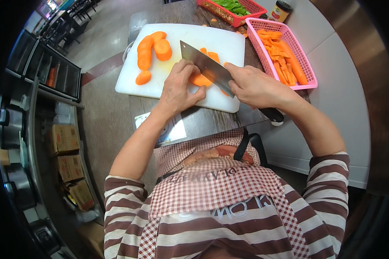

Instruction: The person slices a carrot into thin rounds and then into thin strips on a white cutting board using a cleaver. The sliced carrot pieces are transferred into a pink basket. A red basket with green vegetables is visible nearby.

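Observation:
My right hand [254, 84] grips the black handle [272, 116] of a cleaver, its wide steel blade [207, 68] slanting across a white cutting board [194, 35]. Curled fingers of my left hand [181, 82] press a piece of peeled carrot [200, 80] to the board, knuckles against the blade. Beyond the blade lie cut carrot pieces [213, 57], partly hidden by it. On the board's left side rest a curved row of carrot chunks [145, 53], a thick upright chunk [163, 50] and a small end piece [143, 78].
A pink plastic basket [308, 69] with carrot slices and a whole carrot stands at the right. Behind it are a red basket [257, 16] of green leaves and a dark-lidded jar [279, 11]. A printed sheet [176, 129] lies at the table's near edge. Cardboard boxes [64, 138] fill shelves at left.

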{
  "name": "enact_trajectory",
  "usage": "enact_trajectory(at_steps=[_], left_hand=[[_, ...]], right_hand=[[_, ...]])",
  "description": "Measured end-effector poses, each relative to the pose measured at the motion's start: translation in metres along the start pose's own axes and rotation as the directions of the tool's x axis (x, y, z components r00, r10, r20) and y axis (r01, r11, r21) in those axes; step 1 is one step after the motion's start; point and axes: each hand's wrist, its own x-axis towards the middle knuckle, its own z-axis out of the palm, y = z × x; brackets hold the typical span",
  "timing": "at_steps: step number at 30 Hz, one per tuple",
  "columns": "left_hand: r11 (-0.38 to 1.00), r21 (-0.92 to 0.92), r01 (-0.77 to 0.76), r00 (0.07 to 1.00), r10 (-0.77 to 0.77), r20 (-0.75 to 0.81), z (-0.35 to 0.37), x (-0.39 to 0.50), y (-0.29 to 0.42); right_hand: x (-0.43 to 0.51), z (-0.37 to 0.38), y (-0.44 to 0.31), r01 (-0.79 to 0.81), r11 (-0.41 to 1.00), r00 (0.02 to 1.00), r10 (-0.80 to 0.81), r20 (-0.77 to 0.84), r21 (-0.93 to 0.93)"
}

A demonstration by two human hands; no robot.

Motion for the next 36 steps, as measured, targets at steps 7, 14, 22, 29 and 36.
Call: enact_trajectory(at_steps=[7, 14, 22, 29, 36], left_hand=[[1.000, 0.025, 0.000, 1.000, 0.001, -0.007, 0.000, 0.000, -0.006], [0.998, 0.044, -0.043, 0.999, 0.043, -0.020, 0.002, 0.004, -0.011], [0.999, 0.039, 0.005, 1.000, -0.004, -0.020, 0.001, -0.003, -0.004], [0.999, 0.038, -0.017, 1.000, 0.018, -0.014, 0.002, -0.001, -0.007], [1.000, -0.017, 0.015, 1.000, -0.016, -0.024, 0.003, 0.000, -0.011]], right_hand=[[0.053, 0.029, 0.005, 0.132, 0.990, 0.978, -0.139, -0.158, -0.054], [0.034, 0.008, 0.018, 0.057, 0.986, 0.993, -0.040, -0.112, 0.154], [0.005, 0.004, 0.003, -0.002, 0.999, 1.000, 0.003, 0.019, -0.033], [0.051, 0.039, 0.015, 0.148, 0.978, 0.967, -0.174, -0.186, -0.146], [0.036, 0.012, 0.006, 0.039, 0.995, 0.996, -0.031, -0.082, 0.096]])
